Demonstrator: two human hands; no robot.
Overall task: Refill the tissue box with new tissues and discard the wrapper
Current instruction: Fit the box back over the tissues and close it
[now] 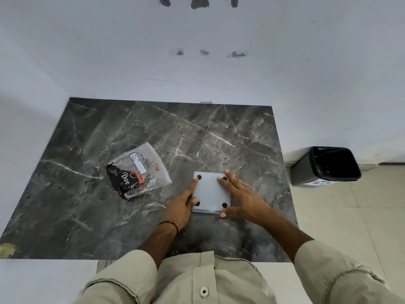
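A square white tissue box (210, 191) lies bottom-up on the dark marble table (87, 211), with round black feet at its corners. My left hand (182, 205) grips its left side, fingers along the edge. My right hand (241, 196) rests flat over its right side, fingers spread, thumb at the near right corner. A crumpled clear plastic wrapper (138, 170) with black and red print lies flat on the table to the left of the box, apart from both hands.
A black waste bin (326, 166) with a dark liner stands on the tiled floor to the right of the table. White walls (197, 73) close the table's far and left sides. My beige shirt fills the bottom of the view.
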